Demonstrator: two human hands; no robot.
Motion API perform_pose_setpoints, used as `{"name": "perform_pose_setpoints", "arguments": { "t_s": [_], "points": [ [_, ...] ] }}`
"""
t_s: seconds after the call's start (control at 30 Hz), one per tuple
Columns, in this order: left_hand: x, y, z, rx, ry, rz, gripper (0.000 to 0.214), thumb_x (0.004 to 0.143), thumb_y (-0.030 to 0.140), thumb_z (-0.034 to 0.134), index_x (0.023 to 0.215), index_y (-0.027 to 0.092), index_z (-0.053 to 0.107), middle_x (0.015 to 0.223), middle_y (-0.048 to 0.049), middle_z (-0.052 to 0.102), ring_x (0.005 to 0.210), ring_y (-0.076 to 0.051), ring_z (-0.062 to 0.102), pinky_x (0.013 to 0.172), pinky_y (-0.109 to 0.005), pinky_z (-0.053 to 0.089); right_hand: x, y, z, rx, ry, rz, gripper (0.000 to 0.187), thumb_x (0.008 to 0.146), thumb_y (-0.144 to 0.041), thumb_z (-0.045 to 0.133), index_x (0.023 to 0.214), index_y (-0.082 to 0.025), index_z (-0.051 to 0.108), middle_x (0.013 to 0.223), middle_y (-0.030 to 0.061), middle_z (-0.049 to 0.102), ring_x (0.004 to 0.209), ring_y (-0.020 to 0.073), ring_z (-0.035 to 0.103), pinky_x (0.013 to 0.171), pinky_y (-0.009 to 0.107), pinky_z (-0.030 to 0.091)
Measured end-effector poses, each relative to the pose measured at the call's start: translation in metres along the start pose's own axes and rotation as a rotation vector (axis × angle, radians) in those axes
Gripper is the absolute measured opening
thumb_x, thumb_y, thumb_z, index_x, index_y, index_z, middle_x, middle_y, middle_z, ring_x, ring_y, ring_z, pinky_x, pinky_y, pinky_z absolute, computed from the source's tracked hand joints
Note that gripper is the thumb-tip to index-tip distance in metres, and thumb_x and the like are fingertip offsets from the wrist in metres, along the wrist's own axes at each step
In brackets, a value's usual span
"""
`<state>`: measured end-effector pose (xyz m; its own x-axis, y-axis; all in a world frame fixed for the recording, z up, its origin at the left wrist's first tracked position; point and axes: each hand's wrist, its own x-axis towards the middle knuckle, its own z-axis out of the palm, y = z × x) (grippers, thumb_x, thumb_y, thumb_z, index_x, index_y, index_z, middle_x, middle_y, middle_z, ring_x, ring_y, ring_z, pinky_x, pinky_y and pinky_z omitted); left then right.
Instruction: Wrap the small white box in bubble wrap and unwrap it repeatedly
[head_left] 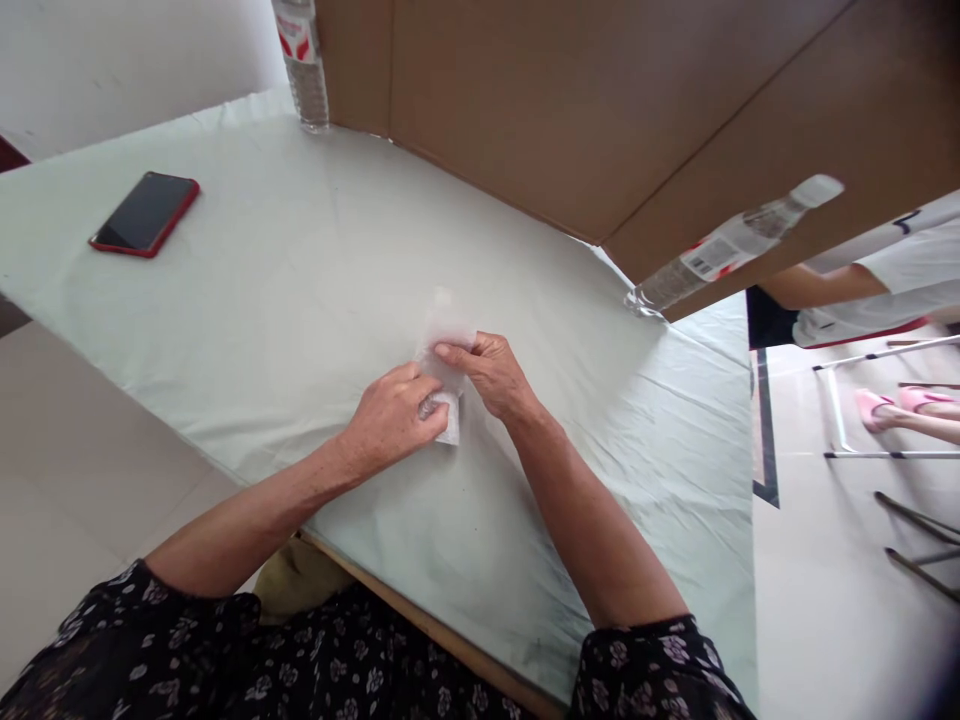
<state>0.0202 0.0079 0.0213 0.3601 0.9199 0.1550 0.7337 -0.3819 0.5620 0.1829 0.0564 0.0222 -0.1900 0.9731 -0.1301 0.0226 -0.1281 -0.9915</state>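
Note:
A thin, translucent whitish sheet (444,325), perhaps soft plastic, is between my two hands above the pale green tablecloth. My left hand (401,408) grips its nearer part, fingers curled in, and a crumpled end sticks out below them. Higher up, my right hand (491,373) pinches the sheet between thumb and fingers. The far end of the sheet is faint against the cloth, so its exact outline is hard to make out.
A phone in a red case (146,213) lies at the left of the tablecloth (300,270). Brown cardboard panels (525,110) stand along the far side, with water bottles (306,75) at both ends. At right are another person's arm (825,285) and metal stool legs (836,405).

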Motion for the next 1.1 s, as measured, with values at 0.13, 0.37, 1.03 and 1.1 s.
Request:
{"name": "perform_pose_setpoints", "arguments": {
  "t_s": [0.13, 0.37, 1.03, 1.1],
  "points": [
    [-0.002, -0.001, 0.001, -0.031, 0.061, -0.047, 0.011, 0.081, 0.024, 0.064, 0.089, 0.02, 0.058, 0.081, -0.0025, 0.062, 0.075, -0.018, 0.059, 0.074, -0.031, 0.049, -0.016, -0.005, 0.005, -0.005, -0.023, -0.056, 0.023, 0.077, -0.042, 0.075, 0.073, -0.02, 0.071, 0.072, -0.0007, 0.066, 0.072, 0.0156, 0.06, 0.074, 0.031, 0.049],
    [-0.009, -0.004, 0.007, 0.011, 0.192, -0.178, 0.027, 0.078, 0.035, 0.071, 0.089, 0.022, 0.049, 0.09, -0.0039, 0.062, 0.087, -0.022, 0.062, 0.08, -0.035, 0.051, -0.038, -0.004, 0.006, -0.091, 0.0, -0.174, 0.03, 0.081, -0.047, 0.074, 0.069, -0.02, 0.069, 0.07, -0.0018, 0.061, 0.072, 0.0151, 0.057, 0.073, 0.03, 0.048],
    [-0.021, -0.05, -0.021, -0.211, -0.182, 0.36, 0.063, 0.082, 0.028, 0.064, 0.142, 0.015, 0.053, 0.152, -0.0182, 0.053, 0.144, -0.031, 0.048, 0.117, -0.048, 0.042, -0.079, 0.053, 0.003, -0.673, -0.05, -0.719, 0.042, 0.097, -0.04, 0.055, 0.137, -0.028, 0.063, 0.14, 0.0076, 0.067, 0.14, 0.0273, 0.055, 0.117, 0.052, 0.043],
    [-0.025, -0.055, -0.02, -0.181, -0.202, 0.389, 0.072, 0.082, 0.027, 0.065, 0.149, 0.012, 0.046, 0.158, -0.0209, 0.045, 0.149, -0.033, 0.041, 0.12, -0.051, 0.039, -0.079, 0.058, 0.003, -0.755, -0.061, -0.743, 0.048, 0.096, -0.042, 0.057, 0.142, -0.027, 0.059, 0.145, 0.0089, 0.063, 0.144, 0.0288, 0.05, 0.117, 0.054, 0.043]
  ]
}}
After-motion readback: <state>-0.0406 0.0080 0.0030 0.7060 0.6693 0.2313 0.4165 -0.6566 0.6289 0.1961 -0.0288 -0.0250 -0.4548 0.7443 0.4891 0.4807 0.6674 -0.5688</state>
